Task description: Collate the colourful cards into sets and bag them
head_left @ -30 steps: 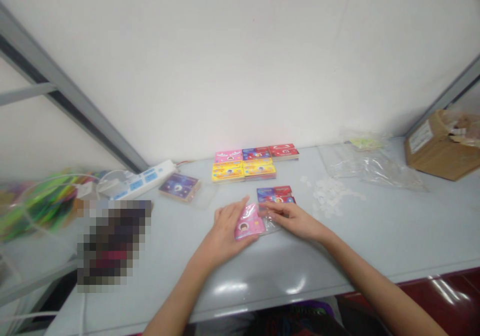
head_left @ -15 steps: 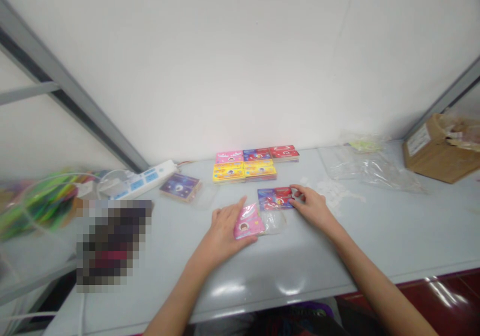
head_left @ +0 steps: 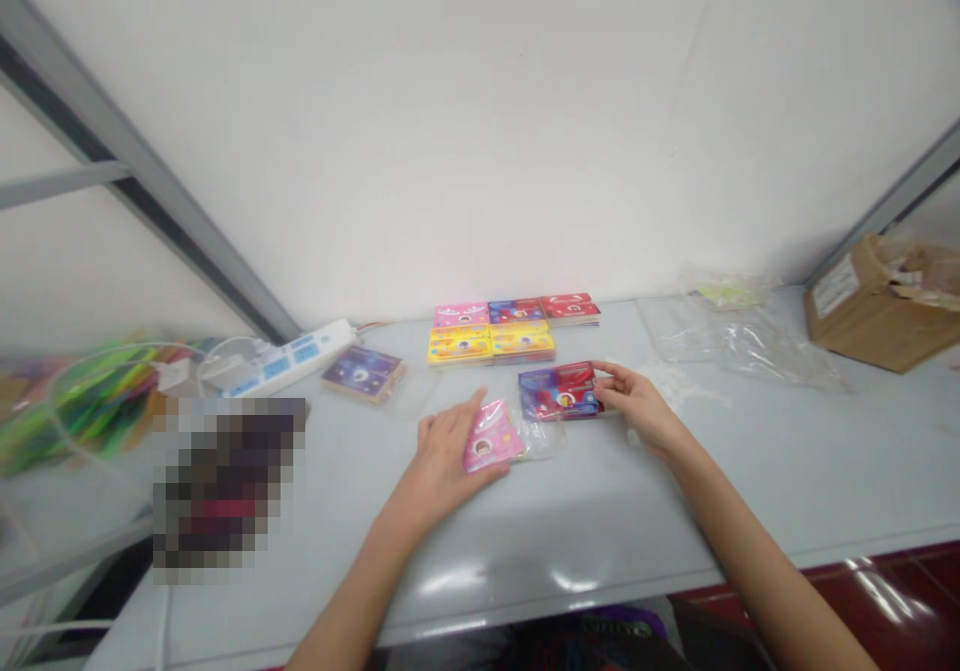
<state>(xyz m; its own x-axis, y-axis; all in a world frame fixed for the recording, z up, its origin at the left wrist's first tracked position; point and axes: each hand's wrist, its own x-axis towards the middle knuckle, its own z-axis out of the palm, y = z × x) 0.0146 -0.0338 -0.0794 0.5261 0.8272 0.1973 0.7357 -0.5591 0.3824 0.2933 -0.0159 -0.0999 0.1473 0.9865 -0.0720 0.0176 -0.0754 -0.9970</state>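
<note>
My left hand (head_left: 448, 456) is closed around the left side of a pink card pack (head_left: 493, 435), thumb along the near edge and fingers along the far edge. A clear plastic sleeve (head_left: 541, 437) sticks out from the pack's right side. Just beyond it, my right hand (head_left: 636, 403) pinches the right edge of a blue-and-red card pack (head_left: 556, 391), which is slightly raised on that side. Farther back stand neat stacks of cards: pink (head_left: 460, 315), blue-and-red (head_left: 514, 310), red (head_left: 570, 308), and two yellow stacks (head_left: 459, 344) in front.
To the left lie a dark blue card stack (head_left: 363, 373) in clear plastic, a white power strip (head_left: 292, 357) with cables, and blurred green items (head_left: 97, 401). At right are clear plastic bags (head_left: 739, 341) and an open cardboard box (head_left: 862, 311). A wall rises behind the table (head_left: 600, 521).
My right hand has shifted slightly right, and the right side of the blue-and-red pack now sits higher, tilted. My left hand still holds the pink pack in nearly the same place.
</note>
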